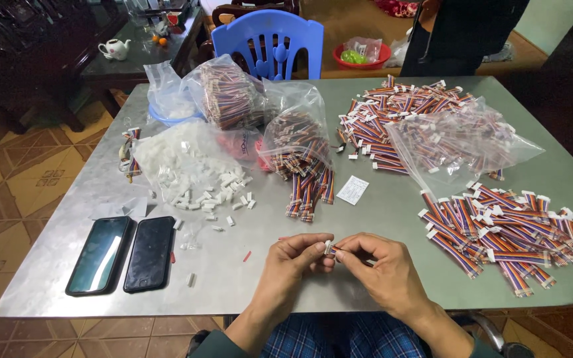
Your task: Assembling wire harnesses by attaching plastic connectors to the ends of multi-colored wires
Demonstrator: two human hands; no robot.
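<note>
My left hand and my right hand meet over the near edge of the grey metal table. Together they pinch a small white plastic connector with short striped wires between thumbs and fingertips. A pile of finished striped wire pieces with white ends lies just right of my right hand. Loose white connectors spill from a clear bag ahead of my left hand.
Two dark phones lie at the near left. Clear bags of striped wires sit mid-table, another heap and bag at the far right. A blue plastic chair and a person in dark clothes stand beyond the table.
</note>
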